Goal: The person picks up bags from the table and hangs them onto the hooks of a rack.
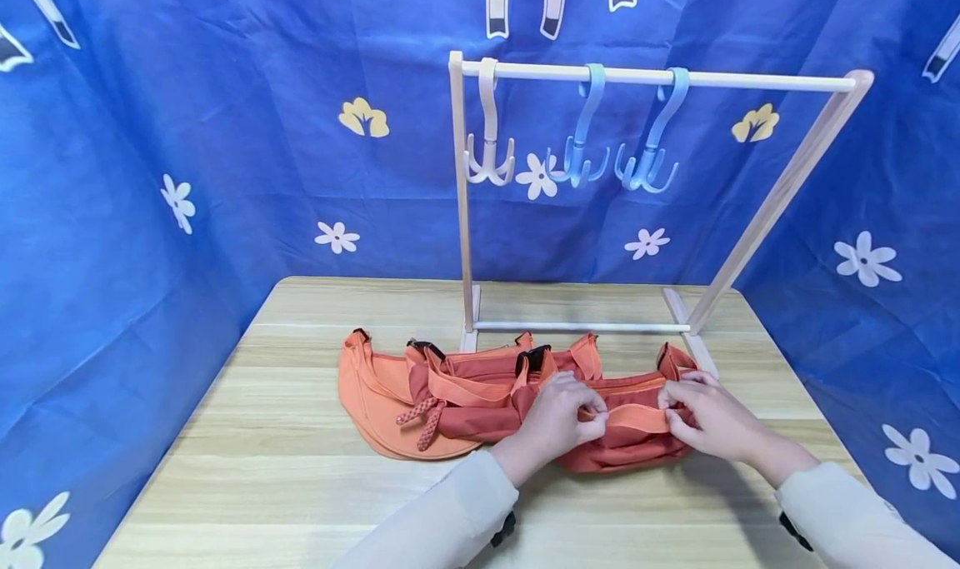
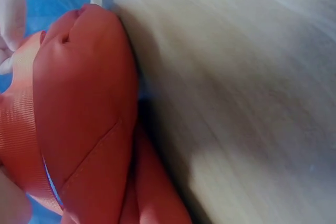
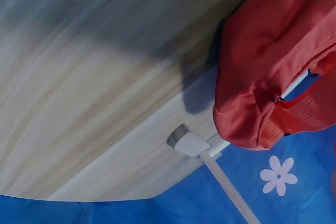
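Observation:
A red bag [image 1: 626,455] with an orange webbing strap [image 1: 637,419] lies nearest on the table, at the right of a row of bags. My left hand [image 1: 558,419] pinches the strap near its left part. At the bag's right end, my right hand [image 1: 712,415] pinches the same strap between thumb and fingers. Seen from the left wrist, the strap [image 2: 18,124] runs along the red fabric [image 2: 84,103]. The right wrist view shows the bag's rounded end [image 3: 247,103]. To its left lie another red bag [image 1: 480,423] and a light orange bag [image 1: 381,415], partly overlapping.
Behind the bags stands a rack [image 1: 460,194] with a white top bar [image 1: 757,81]. From it hang a white hook [image 1: 489,127] and two blue hooks, one in the middle [image 1: 588,119] and one farther right [image 1: 663,127]. A blue patterned cloth [image 1: 247,94] surrounds the wooden table [image 1: 300,502].

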The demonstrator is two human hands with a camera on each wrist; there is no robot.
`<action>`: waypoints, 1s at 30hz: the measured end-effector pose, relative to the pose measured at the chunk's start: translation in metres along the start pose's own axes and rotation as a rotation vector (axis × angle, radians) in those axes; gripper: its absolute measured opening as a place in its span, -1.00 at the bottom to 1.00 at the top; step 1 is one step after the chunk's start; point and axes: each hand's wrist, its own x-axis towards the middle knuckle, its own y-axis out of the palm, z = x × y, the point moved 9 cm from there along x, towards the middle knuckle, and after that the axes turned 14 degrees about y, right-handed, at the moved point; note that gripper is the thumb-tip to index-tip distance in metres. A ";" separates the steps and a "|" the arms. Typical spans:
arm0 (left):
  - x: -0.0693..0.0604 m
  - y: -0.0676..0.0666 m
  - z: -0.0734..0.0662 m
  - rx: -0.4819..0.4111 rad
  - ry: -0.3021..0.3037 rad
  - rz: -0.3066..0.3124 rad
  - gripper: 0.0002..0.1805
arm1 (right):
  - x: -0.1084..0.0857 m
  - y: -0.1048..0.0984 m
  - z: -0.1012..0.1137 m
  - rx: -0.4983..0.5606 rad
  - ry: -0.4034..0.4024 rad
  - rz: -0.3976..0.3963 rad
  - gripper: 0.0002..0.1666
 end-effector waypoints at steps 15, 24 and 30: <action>0.016 -0.002 0.013 -0.077 -0.137 0.145 -0.95 | 0.017 -0.027 -0.001 0.004 0.067 0.005 -0.80; 0.024 -0.009 0.018 -0.017 -0.123 0.207 -0.97 | 0.032 -0.041 0.000 0.016 0.080 0.023 -0.75; 0.033 -0.018 0.018 0.011 -0.100 0.187 -0.94 | 0.042 -0.050 0.004 0.022 0.104 0.040 -0.63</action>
